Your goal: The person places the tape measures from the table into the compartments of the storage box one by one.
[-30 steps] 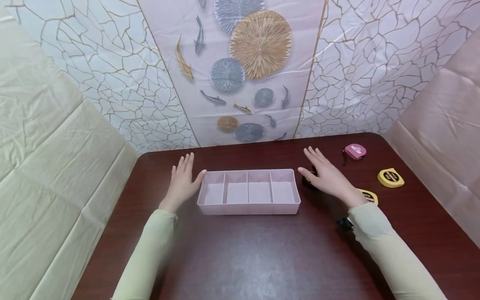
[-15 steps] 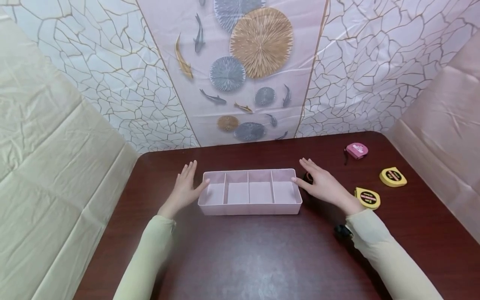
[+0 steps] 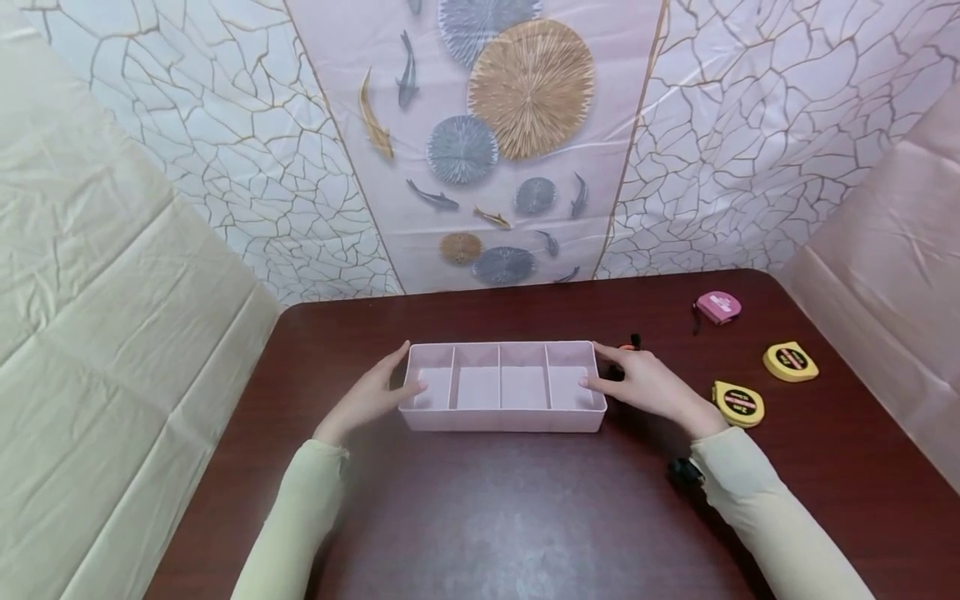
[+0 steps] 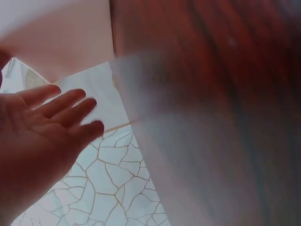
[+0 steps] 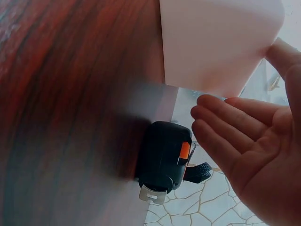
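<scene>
A: Where does the left hand [image 3: 369, 402] stand in the head view?

B: At the left end of the pink divided tray [image 3: 502, 421], its thumb reaching over the first compartment and its fingers along the outside of the end wall.

A: And the right hand [image 3: 649, 385]?

B: It mirrors that at the right end. The tray lies between the two on the table [image 3: 480, 508], long axis running from one hand to the other, and neither looks clearly nearer.

A: Anything beyond it?

B: To the right are a pink tape measure [image 3: 720, 307] and two yellow tape measures [image 3: 792, 362], well apart from the tray.

A: What does the left wrist view add?

B: Four fingers extended and slightly spread, just beside the end wall. The thumb is mostly out of frame, so I can't tell whether it presses on anything.

A: The right wrist view?

B: Fingers fairly straight and close together by the other end wall, thumb up at the rim. Whether they touch, I can't tell. A black tape measure [image 5: 162, 150] stands near those fingertips, outside the tray.
</scene>
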Tool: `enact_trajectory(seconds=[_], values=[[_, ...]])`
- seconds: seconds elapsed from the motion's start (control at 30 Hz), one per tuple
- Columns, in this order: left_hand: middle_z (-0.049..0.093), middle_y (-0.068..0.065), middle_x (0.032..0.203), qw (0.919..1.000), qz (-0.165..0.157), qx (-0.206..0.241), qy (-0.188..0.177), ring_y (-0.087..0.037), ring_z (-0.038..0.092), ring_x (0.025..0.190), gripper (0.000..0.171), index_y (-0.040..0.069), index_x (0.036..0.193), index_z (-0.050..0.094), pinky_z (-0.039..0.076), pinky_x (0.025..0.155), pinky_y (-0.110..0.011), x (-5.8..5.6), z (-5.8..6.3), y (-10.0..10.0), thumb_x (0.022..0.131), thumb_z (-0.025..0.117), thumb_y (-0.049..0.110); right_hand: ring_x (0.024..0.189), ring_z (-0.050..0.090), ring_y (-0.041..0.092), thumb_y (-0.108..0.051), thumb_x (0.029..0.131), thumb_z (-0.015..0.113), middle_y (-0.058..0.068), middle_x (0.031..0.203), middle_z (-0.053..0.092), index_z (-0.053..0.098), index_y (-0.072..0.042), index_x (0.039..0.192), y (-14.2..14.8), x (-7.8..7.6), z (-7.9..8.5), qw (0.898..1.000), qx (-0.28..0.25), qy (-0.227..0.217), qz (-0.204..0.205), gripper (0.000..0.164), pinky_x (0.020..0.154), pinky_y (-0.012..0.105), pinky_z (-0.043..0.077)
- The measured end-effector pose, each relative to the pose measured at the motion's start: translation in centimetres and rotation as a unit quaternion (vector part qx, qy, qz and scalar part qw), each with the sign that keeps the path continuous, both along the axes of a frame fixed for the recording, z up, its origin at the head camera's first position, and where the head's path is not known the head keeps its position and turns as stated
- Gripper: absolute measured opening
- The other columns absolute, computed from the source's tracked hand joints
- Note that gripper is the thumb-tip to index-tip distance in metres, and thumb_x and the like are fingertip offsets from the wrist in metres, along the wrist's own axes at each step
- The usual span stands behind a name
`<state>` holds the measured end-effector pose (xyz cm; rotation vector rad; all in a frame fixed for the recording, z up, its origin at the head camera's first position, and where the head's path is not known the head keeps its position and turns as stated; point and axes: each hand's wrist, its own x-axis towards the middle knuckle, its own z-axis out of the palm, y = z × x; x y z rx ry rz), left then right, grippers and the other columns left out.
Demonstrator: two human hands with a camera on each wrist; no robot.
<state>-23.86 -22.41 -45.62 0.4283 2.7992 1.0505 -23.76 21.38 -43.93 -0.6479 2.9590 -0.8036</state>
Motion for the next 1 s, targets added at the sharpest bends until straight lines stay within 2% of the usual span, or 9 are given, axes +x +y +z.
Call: enact_trajectory(seconds=[0.17, 0.37, 0.43, 0.6, 0.77, 0.9, 1.0], values=[[0.019, 0.006, 0.151, 0.9996, -0.006, 0.023, -0.014, -0.018, 0.023, 0.136, 0.081, 0.033, 0.148, 0.013, 0.026, 0.106, -0.048, 0.05, -0.41, -0.24, 0.085, 0.060, 0.052, 0.090, 0.060, 0.020, -0.058, 0.081, 0.061, 0.018, 0.115, 0.061, 0.046, -0.002, 0.135, 0.08, -0.19, -0.34, 1.000, -0.003, 0.007, 0.009, 0.079, 0.084, 0.046, 0.048], [0.028, 0.002, 0.149, 0.9987, -0.005, 0.041, -0.028, -0.021, 0.033, 0.131, 0.078, 0.034, 0.148, 0.018, 0.032, 0.102, -0.051, 0.06, -0.13, -0.28, 0.085, 0.063, 0.047, 0.085, 0.060, 0.020, -0.049, 0.084, 0.063, 0.019, 0.111, 0.062, 0.046, -0.002, 0.135, 0.20, -0.41, -0.54, 1.000, -0.006, 0.019, 0.018, 0.072, 0.080, 0.044, 0.049], [0.034, -0.001, 0.146, 0.9978, -0.003, 0.056, -0.034, -0.021, 0.037, 0.129, 0.076, 0.031, 0.147, 0.022, 0.034, 0.101, -0.049, 0.03, 0.14, -0.16, 0.085, 0.066, 0.039, 0.083, 0.059, 0.020, -0.047, 0.085, 0.063, 0.021, 0.111, 0.062, 0.045, -0.001, 0.136, 0.26, -0.43, -0.52, 1.000, -0.005, 0.015, 0.020, 0.071, 0.079, 0.044, 0.049], [0.041, -0.011, 0.141, 0.9933, -0.011, 0.106, -0.045, -0.027, 0.042, 0.126, 0.072, 0.014, 0.145, 0.029, 0.036, 0.100, -0.046, -0.24, 0.52, 0.04, 0.085, 0.068, 0.018, 0.075, 0.054, 0.019, -0.043, 0.087, 0.062, 0.024, 0.113, 0.060, 0.043, 0.000, 0.137, 0.26, -0.52, -0.40, 1.000, -0.005, -0.003, 0.026, 0.069, 0.078, 0.043, 0.047], [0.043, -0.018, 0.137, 0.9891, -0.005, 0.137, -0.055, -0.035, 0.043, 0.124, 0.067, 0.006, 0.142, 0.032, 0.038, 0.097, -0.050, -0.66, 0.23, -0.09, 0.084, 0.066, 0.008, 0.086, 0.057, 0.019, -0.035, 0.087, 0.064, 0.024, 0.121, 0.056, 0.043, 0.001, 0.137, 0.24, -0.65, -0.50, 0.999, -0.016, -0.002, 0.036, 0.065, 0.084, 0.045, 0.047], [0.046, -0.018, 0.135, 0.9886, 0.001, 0.142, -0.051, -0.033, 0.047, 0.121, 0.063, 0.005, 0.140, 0.035, 0.042, 0.094, -0.044, -0.85, 0.07, 0.08, 0.085, 0.064, 0.004, 0.101, 0.058, 0.021, -0.028, 0.087, 0.065, 0.022, 0.124, 0.054, 0.042, 0.003, 0.136, 0.21, -0.74, -0.60, 0.999, -0.027, -0.002, 0.044, 0.062, 0.087, 0.045, 0.046], [0.049, -0.015, 0.133, 0.9881, 0.012, 0.147, -0.044, -0.029, 0.050, 0.118, 0.061, 0.006, 0.138, 0.038, 0.045, 0.092, -0.041, -0.90, 0.02, 0.27, 0.084, 0.064, 0.003, 0.106, 0.057, 0.024, -0.026, 0.087, 0.065, 0.021, 0.124, 0.054, 0.041, 0.004, 0.136, 0.19, -0.76, -0.56, 0.998, -0.035, -0.004, 0.047, 0.062, 0.088, 0.045, 0.046]])
